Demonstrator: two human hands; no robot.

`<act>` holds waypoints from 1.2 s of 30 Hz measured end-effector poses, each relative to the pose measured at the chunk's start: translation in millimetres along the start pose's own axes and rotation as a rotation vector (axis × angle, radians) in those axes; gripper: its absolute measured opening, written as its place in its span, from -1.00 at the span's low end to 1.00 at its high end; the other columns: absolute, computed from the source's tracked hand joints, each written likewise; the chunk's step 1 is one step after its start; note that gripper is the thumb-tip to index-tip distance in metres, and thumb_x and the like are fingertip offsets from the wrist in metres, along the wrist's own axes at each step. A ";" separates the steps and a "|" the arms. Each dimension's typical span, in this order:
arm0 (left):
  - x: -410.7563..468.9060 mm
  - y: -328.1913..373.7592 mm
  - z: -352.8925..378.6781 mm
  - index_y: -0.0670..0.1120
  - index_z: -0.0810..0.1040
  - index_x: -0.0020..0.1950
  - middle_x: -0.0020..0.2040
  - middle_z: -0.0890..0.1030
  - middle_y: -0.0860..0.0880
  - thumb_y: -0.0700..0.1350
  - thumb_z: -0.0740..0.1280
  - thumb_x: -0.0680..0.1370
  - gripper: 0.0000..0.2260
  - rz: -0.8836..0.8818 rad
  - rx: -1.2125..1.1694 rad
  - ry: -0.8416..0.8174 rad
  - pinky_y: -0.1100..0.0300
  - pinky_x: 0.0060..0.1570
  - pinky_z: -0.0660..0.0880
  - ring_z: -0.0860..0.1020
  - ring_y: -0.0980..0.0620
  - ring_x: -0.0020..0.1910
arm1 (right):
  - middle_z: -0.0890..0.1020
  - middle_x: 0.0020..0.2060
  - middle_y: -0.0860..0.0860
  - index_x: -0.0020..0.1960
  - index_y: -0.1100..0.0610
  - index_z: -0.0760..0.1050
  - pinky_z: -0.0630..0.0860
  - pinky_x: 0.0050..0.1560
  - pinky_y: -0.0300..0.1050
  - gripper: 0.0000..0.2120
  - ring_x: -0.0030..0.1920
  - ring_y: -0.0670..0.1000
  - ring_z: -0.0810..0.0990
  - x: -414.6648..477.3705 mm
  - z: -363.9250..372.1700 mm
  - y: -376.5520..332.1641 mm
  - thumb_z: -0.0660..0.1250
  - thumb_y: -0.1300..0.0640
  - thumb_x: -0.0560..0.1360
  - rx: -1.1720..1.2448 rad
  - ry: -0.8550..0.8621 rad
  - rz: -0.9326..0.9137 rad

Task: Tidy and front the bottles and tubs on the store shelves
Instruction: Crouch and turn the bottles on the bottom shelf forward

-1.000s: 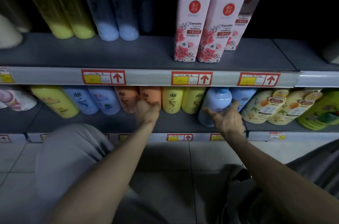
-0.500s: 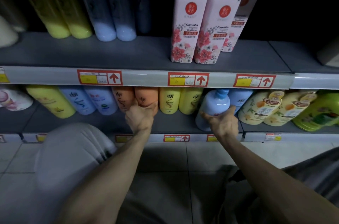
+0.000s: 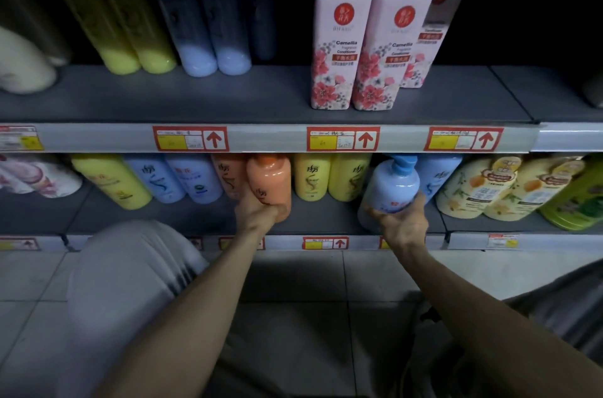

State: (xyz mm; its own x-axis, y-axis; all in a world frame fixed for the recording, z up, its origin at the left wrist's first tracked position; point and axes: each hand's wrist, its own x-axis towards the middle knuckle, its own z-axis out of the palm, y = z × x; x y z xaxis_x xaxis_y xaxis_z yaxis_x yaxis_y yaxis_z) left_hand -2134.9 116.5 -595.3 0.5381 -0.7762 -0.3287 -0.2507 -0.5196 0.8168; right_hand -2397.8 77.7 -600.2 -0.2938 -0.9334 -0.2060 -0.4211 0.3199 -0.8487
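On the lower shelf (image 3: 319, 221), my left hand (image 3: 256, 213) grips the base of an orange bottle (image 3: 270, 179), which leans toward me in front of a second orange bottle (image 3: 226, 177). My right hand (image 3: 403, 221) holds the bottom of a light blue pump bottle (image 3: 390, 189), which stands near the shelf's front edge, tilted a little left. Two yellow bottles (image 3: 326, 177) stand further back between my hands. Another blue bottle (image 3: 435, 174) sits behind the pump bottle.
Left of my hands stand a yellow bottle (image 3: 111, 180) and two pale blue bottles (image 3: 176, 179); cream and green bottles (image 3: 509, 189) fill the right. The upper shelf (image 3: 248, 100) carries pink Camellia conditioner bottles (image 3: 368, 45) and tall yellow and blue bottles. My grey-clad knee (image 3: 127, 267) rises below left.
My left hand has closed on the orange bottle and drawn it forward. My right hand has wrapped round the blue pump bottle's base and tipped it. The camera has moved closer.
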 end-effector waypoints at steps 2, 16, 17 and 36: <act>-1.4 1.5 -1.9 0.00 0.43 0.20 0.09 0.56 0.00 -0.16 0.59 0.37 -0.50 -0.005 0.039 0.021 0.10 0.09 0.39 0.56 -0.15 0.25 | 0.52 0.11 0.01 0.22 0.00 0.29 0.57 0.20 0.03 -0.27 0.16 0.13 0.56 1.8 0.5 0.0 0.69 0.08 0.26 0.005 0.022 0.010; -53.9 40.6 88.4 -0.10 0.43 0.37 0.15 0.66 -0.17 0.18 0.62 0.29 -0.24 0.173 0.209 -0.059 0.06 0.05 0.57 0.62 -0.23 0.18 | 0.65 0.19 0.10 0.36 0.08 0.41 0.55 0.20 -0.01 -0.21 0.19 0.20 0.61 -3.8 -52.0 16.4 0.65 -0.09 0.23 0.046 0.267 0.023; -56.2 43.7 97.4 -0.10 0.43 0.35 0.15 0.66 -0.17 0.17 0.62 0.30 -0.25 0.176 0.205 -0.054 0.05 0.05 0.57 0.62 -0.24 0.19 | 0.65 0.19 0.12 0.35 0.10 0.42 0.57 0.21 0.04 -0.22 0.19 0.21 0.61 -4.3 -55.4 17.5 0.65 -0.09 0.24 0.038 0.270 0.030; -79.1 45.5 184.9 -0.05 0.66 0.21 0.07 0.74 -0.10 0.00 0.63 0.31 -0.50 0.196 0.100 -0.035 0.09 0.01 0.62 0.70 -0.10 0.07 | 0.65 0.18 0.14 0.38 0.10 0.38 0.62 0.09 0.07 -0.20 0.16 0.22 0.63 -0.6 -75.9 41.5 0.65 -0.09 0.26 -0.050 0.165 -0.031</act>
State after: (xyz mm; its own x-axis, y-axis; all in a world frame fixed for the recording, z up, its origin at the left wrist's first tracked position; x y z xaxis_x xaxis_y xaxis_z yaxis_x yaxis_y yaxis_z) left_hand -2337.7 88.2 -619.8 0.4434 -0.8768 -0.1859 -0.4275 -0.3891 0.8160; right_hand -2480.2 103.9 -598.3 -0.4150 -0.9050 -0.0938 -0.4733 0.3028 -0.8272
